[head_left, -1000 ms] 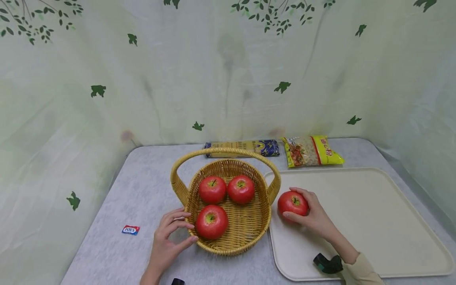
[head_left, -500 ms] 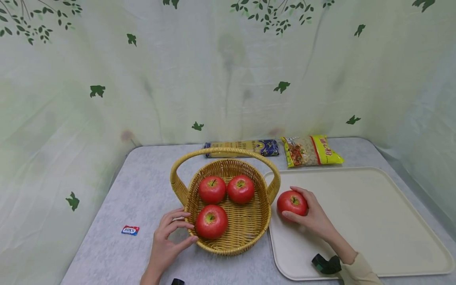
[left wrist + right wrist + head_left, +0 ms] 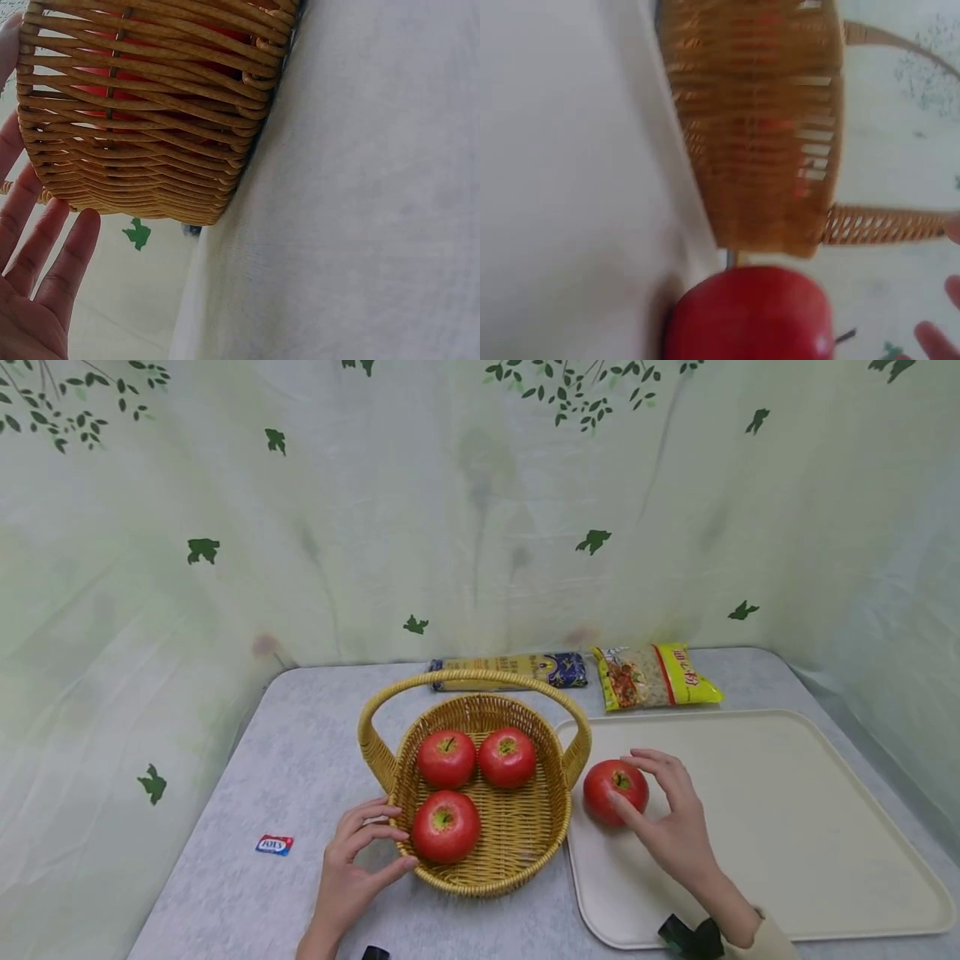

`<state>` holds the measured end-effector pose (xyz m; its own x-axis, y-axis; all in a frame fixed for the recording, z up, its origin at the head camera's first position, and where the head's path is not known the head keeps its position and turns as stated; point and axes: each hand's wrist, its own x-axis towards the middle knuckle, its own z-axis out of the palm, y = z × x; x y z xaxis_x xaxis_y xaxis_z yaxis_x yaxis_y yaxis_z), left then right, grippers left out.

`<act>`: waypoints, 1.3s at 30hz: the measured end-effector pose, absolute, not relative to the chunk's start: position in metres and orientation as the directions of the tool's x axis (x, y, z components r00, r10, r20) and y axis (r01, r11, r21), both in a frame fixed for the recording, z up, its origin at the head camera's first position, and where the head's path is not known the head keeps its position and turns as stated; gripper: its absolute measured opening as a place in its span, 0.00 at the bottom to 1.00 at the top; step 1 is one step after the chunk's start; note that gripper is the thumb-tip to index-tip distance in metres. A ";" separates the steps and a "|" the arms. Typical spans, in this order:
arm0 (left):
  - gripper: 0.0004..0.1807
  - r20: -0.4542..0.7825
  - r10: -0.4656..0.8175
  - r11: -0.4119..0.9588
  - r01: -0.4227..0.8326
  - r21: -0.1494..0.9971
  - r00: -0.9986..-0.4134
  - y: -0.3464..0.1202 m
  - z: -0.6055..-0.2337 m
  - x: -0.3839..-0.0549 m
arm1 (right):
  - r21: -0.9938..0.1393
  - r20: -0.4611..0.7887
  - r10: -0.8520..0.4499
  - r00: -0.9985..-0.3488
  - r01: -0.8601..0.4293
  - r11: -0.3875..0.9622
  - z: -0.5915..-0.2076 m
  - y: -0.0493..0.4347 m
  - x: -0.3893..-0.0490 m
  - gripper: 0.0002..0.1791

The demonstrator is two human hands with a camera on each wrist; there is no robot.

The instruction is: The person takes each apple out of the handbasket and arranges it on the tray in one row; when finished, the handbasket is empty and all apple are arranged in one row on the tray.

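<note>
A wicker basket (image 3: pixel 483 713) with a tall arched handle holds three red apples (image 3: pixel 446 827). My left hand (image 3: pixel 351 864) rests its fingertips and thumb against the basket's left rim; the left wrist view shows straight, spread fingers (image 3: pixel 73 259) beside the woven wall. Right of the basket, another red apple (image 3: pixel 602 789) sits on the left part of a cream tray (image 3: pixel 787 835). My right hand (image 3: pixel 678 827) is spread around its right side, thumb and fingertips overlapping it in the head view. In the right wrist view, raised fingertips (image 3: pixel 934 341) show apart from the apple (image 3: pixel 750 319).
Behind the basket lies a long blue and yellow packet (image 3: pixel 517 670). A yellow bag (image 3: pixel 652 677) lies at the tray's far edge. A small red and blue wrapper (image 3: pixel 274 845) is at the left of the grey table (image 3: pixel 300 752). Leaf-patterned curtain (image 3: pixel 480 527) encloses the back.
My right hand has loosened from the apple and drawn slightly right, its fingers spreading. The apple stays on the tray. My left hand and the basket have not moved.
</note>
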<state>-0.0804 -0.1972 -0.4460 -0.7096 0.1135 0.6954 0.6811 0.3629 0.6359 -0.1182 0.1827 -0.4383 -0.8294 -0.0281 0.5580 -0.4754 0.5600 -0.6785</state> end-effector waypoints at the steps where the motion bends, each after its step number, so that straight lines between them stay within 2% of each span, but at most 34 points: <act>1: 0.22 0.694 0.114 0.361 0.681 0.637 -0.710 -0.197 -0.446 -0.081 | -0.672 0.581 -0.033 -0.813 -0.502 0.544 -0.435 0.180 -0.116 0.27; 8: 0.20 0.699 0.123 0.340 0.692 0.637 -0.704 -0.196 -0.447 -0.084 | -0.595 0.728 -0.155 -0.668 -0.727 0.343 -0.419 0.154 -0.108 0.21; 14: 0.21 0.694 0.120 0.348 0.685 0.640 -0.709 -0.198 -0.448 -0.082 | -0.570 0.753 -0.286 -0.593 -0.804 0.169 -0.416 0.124 -0.110 0.16; 18: 0.21 0.684 0.121 0.353 0.675 0.648 -0.720 -0.199 -0.448 -0.081 | -0.618 0.691 -0.367 -0.623 -0.772 0.148 -0.411 0.104 -0.112 0.17; 26: 0.23 0.656 0.110 0.367 0.644 0.671 -0.746 -0.200 -0.448 -0.080 | -0.703 0.483 -0.522 -0.703 -0.666 0.247 -0.407 0.076 -0.121 0.18; 32: 0.22 0.648 0.108 0.367 0.636 0.679 -0.754 -0.200 -0.447 -0.080 | -0.696 0.293 -0.643 -0.708 -0.619 0.364 -0.405 0.061 -0.127 0.25; 39: 0.22 0.649 0.113 0.364 0.640 0.677 -0.752 -0.199 -0.447 -0.079 | -0.707 0.149 -0.671 -0.726 -0.553 0.441 -0.408 0.050 -0.129 0.27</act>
<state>-0.0789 -0.1995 -0.4467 -0.7520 0.1131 0.6494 0.6396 0.3638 0.6772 -0.1286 0.0497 -0.4078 -0.7262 -0.6712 0.1487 -0.5527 0.4414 -0.7069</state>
